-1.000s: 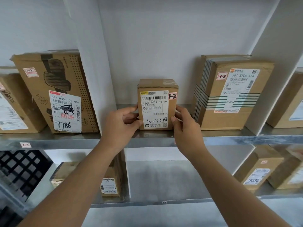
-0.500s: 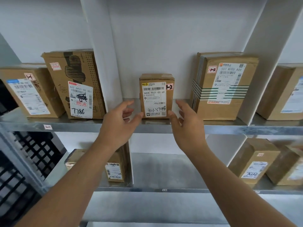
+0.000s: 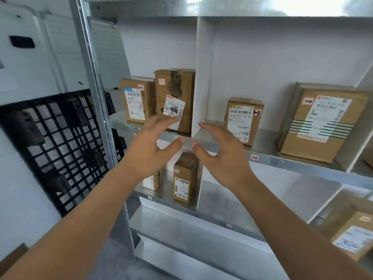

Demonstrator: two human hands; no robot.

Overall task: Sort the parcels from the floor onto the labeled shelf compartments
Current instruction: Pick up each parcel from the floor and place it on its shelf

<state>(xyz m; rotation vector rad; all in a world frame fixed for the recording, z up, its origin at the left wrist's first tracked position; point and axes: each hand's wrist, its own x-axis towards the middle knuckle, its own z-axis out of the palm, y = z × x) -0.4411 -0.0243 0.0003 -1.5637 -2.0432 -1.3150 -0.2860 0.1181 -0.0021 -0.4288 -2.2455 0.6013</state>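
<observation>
A small brown parcel with a white label and a "1-2" sticker stands upright on the metal shelf, in the compartment marked 1-2. A larger taped parcel stands to its right. My left hand and my right hand hover in front of the shelf edge, left of the small parcel. Both have spread fingers and hold nothing. Neither touches a parcel.
A white divider separates compartment 1-1, where two parcels stand. Lower shelves hold a narrow upright box and a parcel at the right. A black plastic grid and a metal upright stand at the left.
Both hands let go of the small parcel and drew back and leftward from it. The view swung left, so the shelf now appears shifted right.
</observation>
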